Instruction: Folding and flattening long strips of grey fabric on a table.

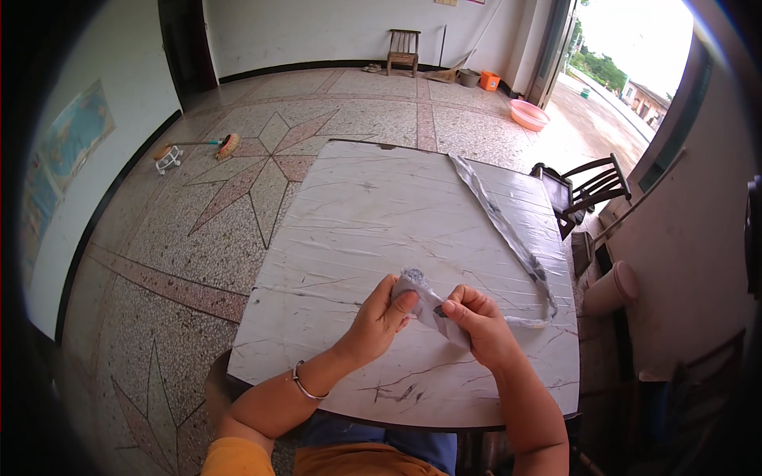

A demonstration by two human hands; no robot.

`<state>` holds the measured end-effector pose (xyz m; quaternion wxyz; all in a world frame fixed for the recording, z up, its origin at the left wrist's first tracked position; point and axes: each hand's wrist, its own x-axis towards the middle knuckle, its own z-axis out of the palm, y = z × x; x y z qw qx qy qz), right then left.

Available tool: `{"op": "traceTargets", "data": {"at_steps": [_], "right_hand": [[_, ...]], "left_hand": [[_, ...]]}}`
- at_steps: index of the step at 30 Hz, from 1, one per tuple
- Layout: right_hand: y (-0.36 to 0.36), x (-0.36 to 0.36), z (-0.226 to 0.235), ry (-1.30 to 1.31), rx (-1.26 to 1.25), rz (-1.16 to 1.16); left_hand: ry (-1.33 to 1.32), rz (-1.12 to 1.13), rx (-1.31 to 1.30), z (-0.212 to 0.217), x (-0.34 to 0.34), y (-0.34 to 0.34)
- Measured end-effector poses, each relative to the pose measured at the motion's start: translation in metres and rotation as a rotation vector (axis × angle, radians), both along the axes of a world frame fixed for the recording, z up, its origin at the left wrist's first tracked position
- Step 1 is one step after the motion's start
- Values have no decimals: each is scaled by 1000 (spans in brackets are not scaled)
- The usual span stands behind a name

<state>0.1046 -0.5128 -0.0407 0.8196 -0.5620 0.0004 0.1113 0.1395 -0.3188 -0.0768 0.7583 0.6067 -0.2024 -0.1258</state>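
Both of my hands are closed on a crumpled, greyish-white plastic strip (429, 309) above the near middle of the table. My left hand (371, 321) pinches its bunched upper end between thumb and fingers. About a palm's width to the right, my right hand (488, 329) grips the flatter part, which hangs down toward the tabletop. A long, twisted length of similar see-through plastic (502, 226) lies along the table's right side and bends back toward my right hand. Whether it joins the held piece is hidden behind that hand.
The white marble-patterned table (333, 214) has a creased covering. At its right stand a dark wooden chair (591, 186) and a pale bin (611, 287). A brush (228, 146) lies on the floor at left. A pink basin (529, 115) sits by the open doorway.
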Motion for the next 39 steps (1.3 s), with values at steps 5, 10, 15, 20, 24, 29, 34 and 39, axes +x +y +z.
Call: {"op": "traceTargets", "data": {"at_steps": [5,10,15,20,24,29,34,39], "right_hand": [[-1,0,-10,-131,-53,22],[-4,0,3,-115,-178,37],[-5,1,-6,-135,-196,27],[1,-3,-9,-279,-466,-49],[4,-7,-4,-325,-550,18],[1,-8,-6,-368,-371,96],[-2,-6,-3,-258,-292,24],[-2,-4,-10,-303,-413,27]], "left_hand": [[-168,-14,41,-3,5,0],[117,-240,-56,14,3,8],[322,-339,-176,14,1,5],[548,-431,-246,13,2,10],[536,-562,-247,17,3,17],[577,-676,-113,25,3,18],[359,-410,-119,14,1,6],[171,-291,-34,16,-5,2]]}}
